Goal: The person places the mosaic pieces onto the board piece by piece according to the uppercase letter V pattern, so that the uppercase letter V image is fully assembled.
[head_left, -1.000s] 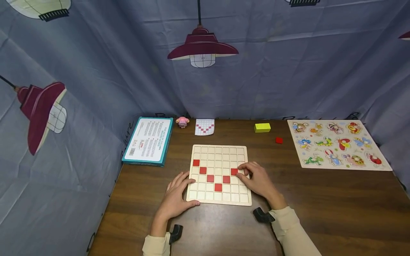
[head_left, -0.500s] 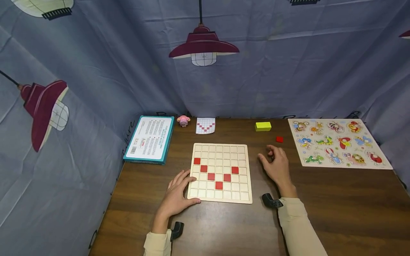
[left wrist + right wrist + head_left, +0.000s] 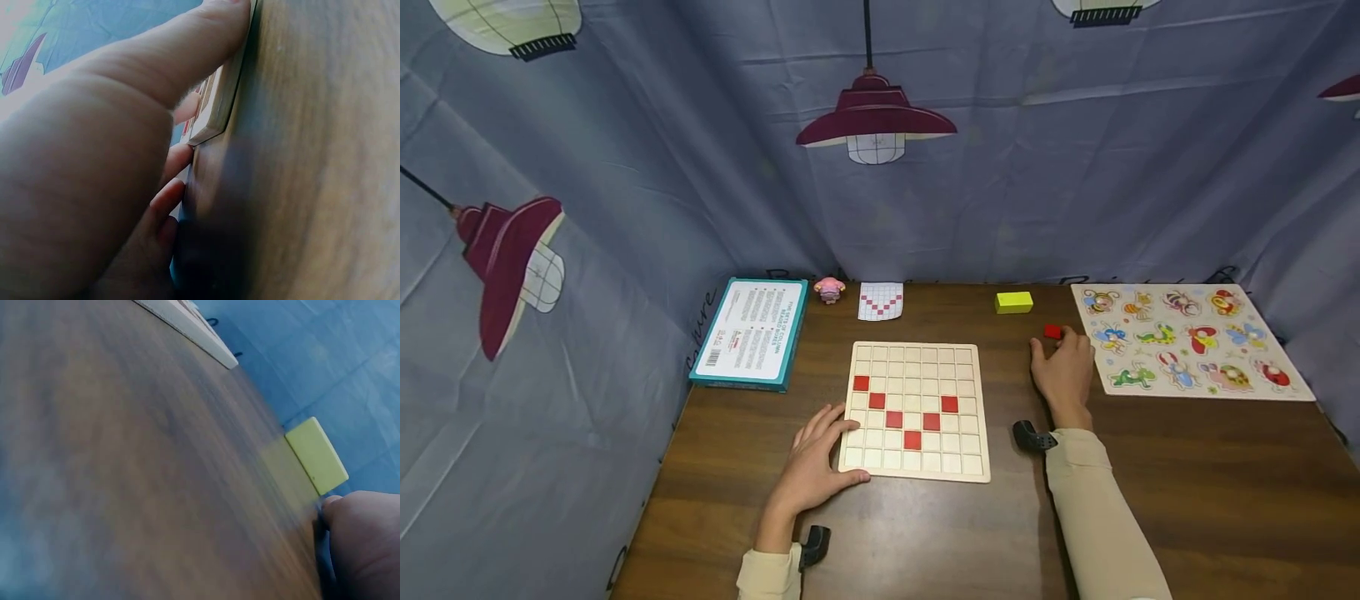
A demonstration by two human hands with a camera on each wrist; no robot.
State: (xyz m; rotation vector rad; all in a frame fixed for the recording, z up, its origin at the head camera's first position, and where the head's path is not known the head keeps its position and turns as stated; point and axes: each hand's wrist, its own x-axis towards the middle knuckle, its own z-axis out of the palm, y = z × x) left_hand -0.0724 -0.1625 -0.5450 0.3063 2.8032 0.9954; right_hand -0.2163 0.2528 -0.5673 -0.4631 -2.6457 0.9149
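A pale wooden grid board (image 3: 912, 370) lies on the table with several red square tiles set in a V, the right arm of the V shorter. My left hand (image 3: 811, 458) rests at the board's near left corner, fingers spread along the left side and thumb at the front edge; the left wrist view shows the thumb (image 3: 209, 34) along the board's edge. My right hand (image 3: 1064, 373) is over the table to the right, thumb and forefinger right at a loose red tile (image 3: 1052, 332), partly overlapping it. In the right wrist view, only part of this hand (image 3: 369, 537) shows.
A yellow block (image 3: 1014, 302) stands behind the red tile. Right of it lies an insect picture board (image 3: 1187, 340). At the back left are a teal-edged box (image 3: 748, 333), a small pink figure (image 3: 829, 290) and a paper card with a red V pattern (image 3: 880, 302).
My right hand has left the red tile at the board's right side and moved right and away from me to the loose red tile. My left hand keeps its place at the board.
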